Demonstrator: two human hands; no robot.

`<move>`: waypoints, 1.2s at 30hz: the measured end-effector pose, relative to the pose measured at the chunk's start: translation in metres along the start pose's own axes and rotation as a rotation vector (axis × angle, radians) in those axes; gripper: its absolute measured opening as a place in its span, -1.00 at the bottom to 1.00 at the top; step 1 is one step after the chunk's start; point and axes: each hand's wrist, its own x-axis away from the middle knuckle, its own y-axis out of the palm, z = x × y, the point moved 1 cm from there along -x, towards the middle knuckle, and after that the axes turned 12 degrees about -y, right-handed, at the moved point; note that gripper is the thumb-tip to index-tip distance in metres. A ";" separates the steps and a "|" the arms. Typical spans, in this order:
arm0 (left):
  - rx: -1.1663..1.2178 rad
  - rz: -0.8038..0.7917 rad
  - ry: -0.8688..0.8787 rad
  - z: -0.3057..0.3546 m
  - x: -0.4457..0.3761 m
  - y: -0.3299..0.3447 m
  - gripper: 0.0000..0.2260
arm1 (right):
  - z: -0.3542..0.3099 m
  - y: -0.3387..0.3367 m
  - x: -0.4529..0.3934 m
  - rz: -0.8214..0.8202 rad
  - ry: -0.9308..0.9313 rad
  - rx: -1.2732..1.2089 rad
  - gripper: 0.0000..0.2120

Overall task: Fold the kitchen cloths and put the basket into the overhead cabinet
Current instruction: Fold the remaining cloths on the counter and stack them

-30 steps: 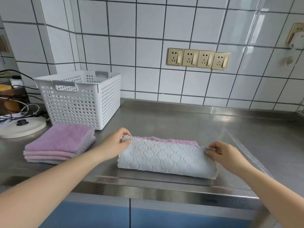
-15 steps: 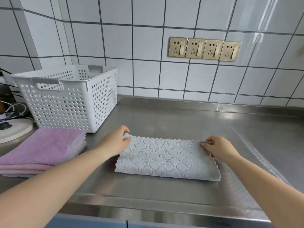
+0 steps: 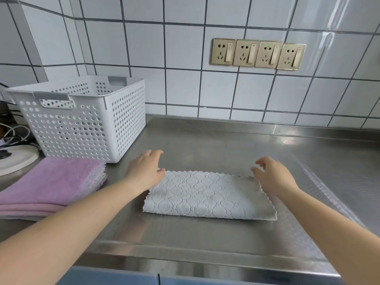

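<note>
The folded grey cloth [image 3: 207, 197] lies flat at the centre of the steel counter [image 3: 216, 145]. The left hand [image 3: 145, 171], fingers relaxed, touches its 10 o'clock corner; the right hand [image 3: 271, 173], fingers loosely spread, hovers at its 2 o'clock corner. Pink cloths [image 3: 47, 186] are stacked at 9 o'clock, the white basket [image 3: 82, 118] at 10 o'clock
</note>
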 end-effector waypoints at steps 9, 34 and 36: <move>0.006 -0.184 0.313 0.080 0.046 0.029 -0.60 | -0.088 0.063 0.028 -0.273 -0.379 0.191 -0.62; -0.048 0.121 0.766 0.074 0.113 0.012 -0.82 | -0.066 0.047 0.029 -0.256 -0.387 0.176 -0.62; -0.128 0.118 0.762 0.078 0.116 0.015 -0.84 | -0.075 0.057 0.027 -0.311 -0.440 0.199 -0.63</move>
